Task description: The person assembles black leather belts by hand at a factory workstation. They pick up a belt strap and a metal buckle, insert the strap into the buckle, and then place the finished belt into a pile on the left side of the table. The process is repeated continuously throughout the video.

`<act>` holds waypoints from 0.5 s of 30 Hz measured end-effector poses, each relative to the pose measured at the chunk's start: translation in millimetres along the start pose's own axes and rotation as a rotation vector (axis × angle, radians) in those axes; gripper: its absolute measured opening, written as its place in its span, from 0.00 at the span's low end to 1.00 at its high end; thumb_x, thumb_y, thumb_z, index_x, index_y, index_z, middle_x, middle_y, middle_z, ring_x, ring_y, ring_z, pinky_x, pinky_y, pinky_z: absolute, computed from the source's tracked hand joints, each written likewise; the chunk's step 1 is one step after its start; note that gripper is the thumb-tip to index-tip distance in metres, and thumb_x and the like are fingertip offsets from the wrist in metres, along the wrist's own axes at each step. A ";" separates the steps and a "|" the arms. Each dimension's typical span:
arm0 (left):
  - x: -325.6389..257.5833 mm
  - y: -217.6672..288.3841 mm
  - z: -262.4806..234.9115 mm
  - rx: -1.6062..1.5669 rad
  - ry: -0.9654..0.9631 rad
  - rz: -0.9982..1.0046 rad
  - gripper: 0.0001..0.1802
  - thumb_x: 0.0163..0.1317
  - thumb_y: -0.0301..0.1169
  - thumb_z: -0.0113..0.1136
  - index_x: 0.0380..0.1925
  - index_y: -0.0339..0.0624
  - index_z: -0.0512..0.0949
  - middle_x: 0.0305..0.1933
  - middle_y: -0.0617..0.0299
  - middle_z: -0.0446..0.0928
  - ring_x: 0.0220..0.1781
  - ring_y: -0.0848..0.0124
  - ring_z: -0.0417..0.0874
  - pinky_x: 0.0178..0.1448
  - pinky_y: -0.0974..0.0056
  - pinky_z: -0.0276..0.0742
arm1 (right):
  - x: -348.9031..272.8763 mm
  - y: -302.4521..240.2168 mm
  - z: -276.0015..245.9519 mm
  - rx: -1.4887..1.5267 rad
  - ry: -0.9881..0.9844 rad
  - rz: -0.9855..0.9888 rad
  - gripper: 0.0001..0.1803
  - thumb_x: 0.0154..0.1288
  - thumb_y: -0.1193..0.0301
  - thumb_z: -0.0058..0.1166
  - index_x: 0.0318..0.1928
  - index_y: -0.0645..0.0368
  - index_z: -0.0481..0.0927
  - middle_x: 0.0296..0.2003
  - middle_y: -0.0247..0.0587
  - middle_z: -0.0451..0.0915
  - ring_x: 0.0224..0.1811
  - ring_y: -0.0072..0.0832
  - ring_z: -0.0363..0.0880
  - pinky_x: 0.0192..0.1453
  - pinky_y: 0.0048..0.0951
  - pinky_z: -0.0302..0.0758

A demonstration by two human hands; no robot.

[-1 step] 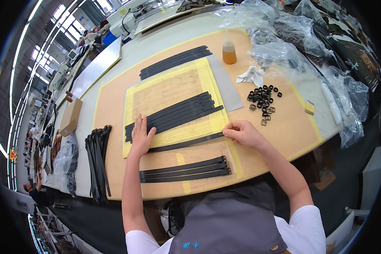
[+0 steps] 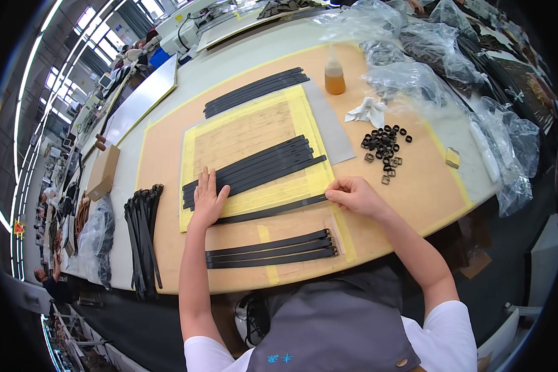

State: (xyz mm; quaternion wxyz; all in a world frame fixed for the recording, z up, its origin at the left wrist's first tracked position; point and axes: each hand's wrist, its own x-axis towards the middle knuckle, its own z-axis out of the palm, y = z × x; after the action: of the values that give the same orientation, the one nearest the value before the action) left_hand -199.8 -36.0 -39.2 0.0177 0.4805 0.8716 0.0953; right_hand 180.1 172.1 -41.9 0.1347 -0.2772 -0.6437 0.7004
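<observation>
My left hand (image 2: pixel 208 197) lies flat with its fingers spread over the left ends of a row of black straps (image 2: pixel 260 164) on the yellow-taped board (image 2: pixel 242 133). Along the board's near edge runs a single black strap (image 2: pixel 273 209). My right hand (image 2: pixel 348 195) pinches that strap's right tip between thumb and forefinger. Closer to me, several black belts (image 2: pixel 270 249) with buckles at their right ends lie side by side. Another group of black straps (image 2: pixel 257 92) rests at the board's far edge.
Small black loops and buckles (image 2: pixel 384 144) lie in a pile to the right, near a white cloth (image 2: pixel 367 111) and a bottle of amber liquid (image 2: pixel 335 75). A bundle of black belts (image 2: pixel 144 235) hangs over the left table edge. Clear plastic bags (image 2: pixel 409 80) cover the far right.
</observation>
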 end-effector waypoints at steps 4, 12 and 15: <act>23.6 5.6 5.7 0.073 -0.147 -0.043 0.45 0.78 0.61 0.38 0.84 0.47 0.46 0.89 0.57 0.41 0.89 0.59 0.38 0.88 0.48 0.35 | 2.5 9.5 -1.8 0.011 0.028 -0.013 0.12 0.72 0.65 0.65 0.45 0.61 0.85 0.30 0.27 0.81 0.30 0.13 0.75 0.34 0.19 0.73; 13.7 56.8 -8.0 0.099 0.099 0.235 0.35 0.77 0.49 0.52 0.76 0.42 0.64 0.85 0.54 0.54 0.87 0.58 0.49 0.86 0.47 0.41 | 0.8 8.7 6.7 0.022 0.026 -0.110 0.12 0.74 0.66 0.64 0.47 0.62 0.85 0.32 0.29 0.82 0.33 0.13 0.77 0.36 0.19 0.75; -14.7 129.5 -24.9 -0.294 0.068 0.538 0.27 0.72 0.40 0.63 0.66 0.40 0.74 0.73 0.50 0.71 0.78 0.55 0.67 0.79 0.47 0.57 | 4.0 13.1 12.4 0.091 0.005 -0.141 0.12 0.75 0.65 0.63 0.48 0.62 0.85 0.33 0.29 0.83 0.34 0.14 0.78 0.38 0.20 0.76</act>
State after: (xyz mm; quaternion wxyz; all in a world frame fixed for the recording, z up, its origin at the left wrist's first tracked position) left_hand -86.9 15.3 8.0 0.0318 0.6830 0.6899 0.2378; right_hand 172.1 162.3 -55.4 0.1979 -0.2268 -0.6286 0.7171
